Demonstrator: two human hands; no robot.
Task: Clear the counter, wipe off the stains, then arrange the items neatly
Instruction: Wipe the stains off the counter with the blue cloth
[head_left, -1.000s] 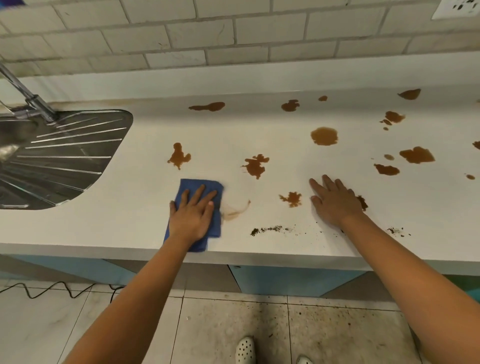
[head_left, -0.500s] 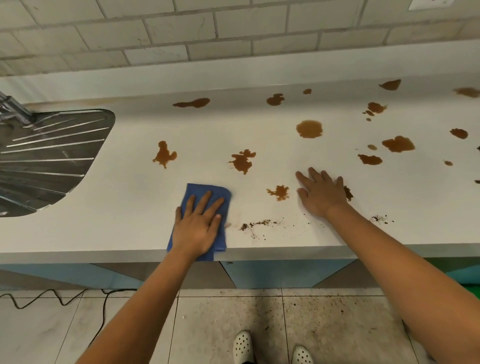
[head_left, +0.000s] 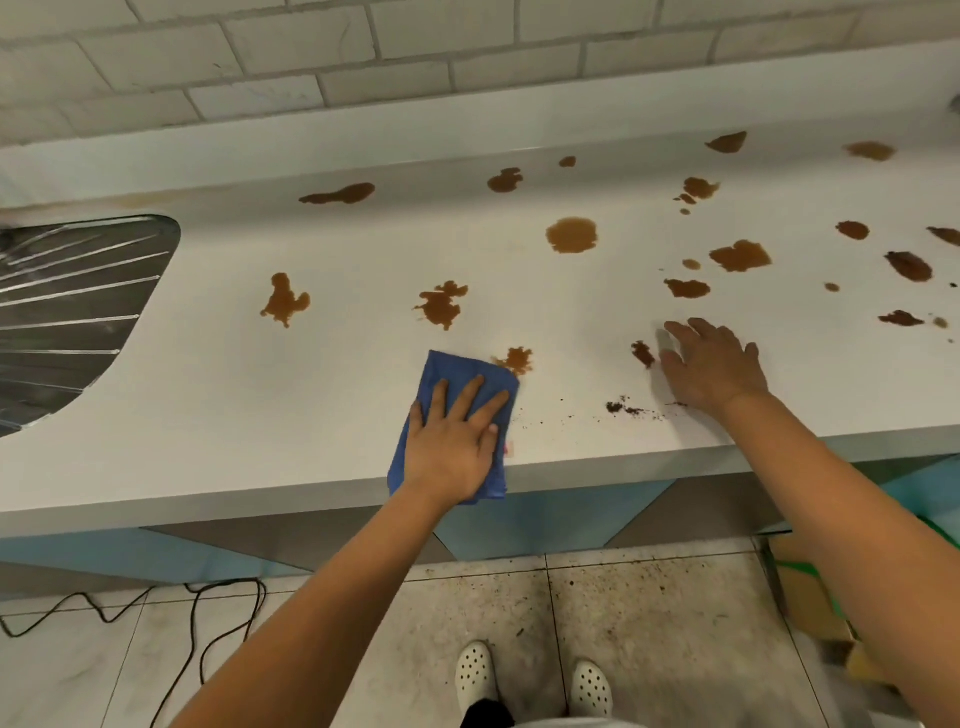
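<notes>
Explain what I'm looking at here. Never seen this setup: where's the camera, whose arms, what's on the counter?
There is no machine here. A person wears a wide-angle camera on the head, so the one picture looks forward and down along their own two bare arms. The shoes at the bottom are theirs.

The left hand presses flat, fingers straight, on a folded blue cloth near the front edge of the white counter. The cloth's far corner reaches a small brown stain. The right hand rests open on the counter and holds nothing.

Many more brown stains are scattered over the counter, such as a round one further back, plus dark crumbs near the front edge. At the left is a metal sink drainboard. Behind is a tiled wall.
</notes>
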